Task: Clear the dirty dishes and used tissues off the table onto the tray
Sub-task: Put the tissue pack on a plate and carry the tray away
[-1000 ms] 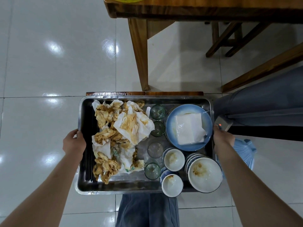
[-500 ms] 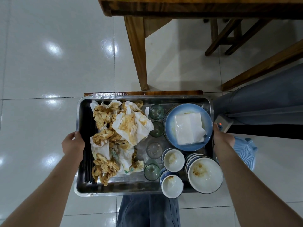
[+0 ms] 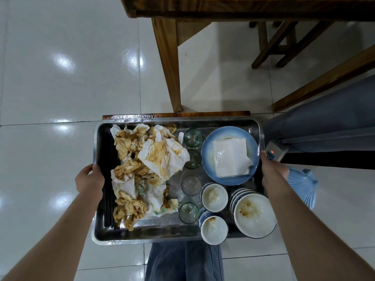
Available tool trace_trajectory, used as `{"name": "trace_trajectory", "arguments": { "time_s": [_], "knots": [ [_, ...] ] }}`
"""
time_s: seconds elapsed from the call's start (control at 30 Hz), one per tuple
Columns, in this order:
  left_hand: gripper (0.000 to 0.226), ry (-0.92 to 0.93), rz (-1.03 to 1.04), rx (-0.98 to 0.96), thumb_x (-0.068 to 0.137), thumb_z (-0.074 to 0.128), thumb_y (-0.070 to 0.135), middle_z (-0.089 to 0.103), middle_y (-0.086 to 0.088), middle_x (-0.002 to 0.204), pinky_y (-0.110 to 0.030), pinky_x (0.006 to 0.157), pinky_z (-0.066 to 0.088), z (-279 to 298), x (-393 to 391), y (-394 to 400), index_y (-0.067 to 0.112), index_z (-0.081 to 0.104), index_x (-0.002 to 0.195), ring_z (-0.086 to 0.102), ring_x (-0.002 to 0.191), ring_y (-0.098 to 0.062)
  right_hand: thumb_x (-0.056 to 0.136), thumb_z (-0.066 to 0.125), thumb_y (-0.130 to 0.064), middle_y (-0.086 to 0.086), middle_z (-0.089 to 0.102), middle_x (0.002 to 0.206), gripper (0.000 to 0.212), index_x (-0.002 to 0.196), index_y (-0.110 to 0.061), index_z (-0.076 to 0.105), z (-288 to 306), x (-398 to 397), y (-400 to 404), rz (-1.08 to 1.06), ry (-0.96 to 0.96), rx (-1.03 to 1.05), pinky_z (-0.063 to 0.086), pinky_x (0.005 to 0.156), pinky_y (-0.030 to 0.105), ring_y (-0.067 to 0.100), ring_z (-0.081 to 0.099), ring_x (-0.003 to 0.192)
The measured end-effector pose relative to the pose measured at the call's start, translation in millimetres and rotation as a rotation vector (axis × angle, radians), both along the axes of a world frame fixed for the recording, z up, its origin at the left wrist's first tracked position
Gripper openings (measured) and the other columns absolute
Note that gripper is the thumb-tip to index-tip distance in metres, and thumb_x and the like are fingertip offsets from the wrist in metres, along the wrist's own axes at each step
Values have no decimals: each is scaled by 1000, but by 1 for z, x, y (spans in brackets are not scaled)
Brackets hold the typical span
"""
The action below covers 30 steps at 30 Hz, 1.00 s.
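The left hand [image 3: 89,182] clamps its grip on the left rim of the metal tray [image 3: 142,238], thumb over the edge; the right hand [image 3: 273,172] grips the right rim likewise, balancing the load level. On the tray, stained used tissues [image 3: 146,169] heap on the left beside dark chopsticks [image 3: 108,189]. Glasses [image 3: 191,162] line the middle, while a blue plate [image 3: 230,156] and stacked bowls [image 3: 254,214] sit on the right. The table [image 3: 243,7] stands just beyond. Clearing looks finished.
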State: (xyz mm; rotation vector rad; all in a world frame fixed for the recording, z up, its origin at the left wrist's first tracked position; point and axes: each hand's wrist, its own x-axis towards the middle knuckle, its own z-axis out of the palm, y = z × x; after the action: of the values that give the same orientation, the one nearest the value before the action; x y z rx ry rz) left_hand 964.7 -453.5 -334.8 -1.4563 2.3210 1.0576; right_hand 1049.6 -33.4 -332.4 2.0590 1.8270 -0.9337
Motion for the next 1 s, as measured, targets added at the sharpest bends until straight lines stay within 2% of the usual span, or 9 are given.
{"name": "trace_trajectory", "arguments": {
  "time_s": [0.3,0.43,0.53,0.63,1.0],
  "knots": [
    [32,49,22,-12,94,50,26,62,-13,119,-37,87,48,0,3,1,12,62,120,58,107,-33,74,66,-58,18,65,107,69,101,6,64,-4,3,1,-69,42,43,48,84,35,32,61,102],
    [32,63,25,-15,94,51,27,63,-13,118,-37,88,49,-1,4,1,13,62,120,59,105,-33,80,59,-59,22,63,112,71,106,7,65,-5,3,0,13,11,89,47,90,38,36,58,106],
    [31,71,49,0,94,50,25,61,-11,121,-29,86,43,-1,3,3,15,60,122,57,109,-30,81,62,-50,16,67,103,52,99,-3,71,-7,4,-3,-5,109,112,47,81,32,33,61,99],
    [31,85,64,13,95,49,23,60,-9,122,-26,83,40,-1,1,6,18,59,124,56,111,-28,82,65,-38,12,68,97,32,91,-8,72,-7,5,-6,-47,233,97,41,72,28,28,61,91],
    [30,120,46,-8,95,48,21,63,-10,117,-26,81,43,-6,3,2,19,61,121,58,105,-26,87,62,-19,7,64,119,21,105,-9,69,-5,3,-1,-44,356,1,42,83,23,22,58,102]
  ]
}}
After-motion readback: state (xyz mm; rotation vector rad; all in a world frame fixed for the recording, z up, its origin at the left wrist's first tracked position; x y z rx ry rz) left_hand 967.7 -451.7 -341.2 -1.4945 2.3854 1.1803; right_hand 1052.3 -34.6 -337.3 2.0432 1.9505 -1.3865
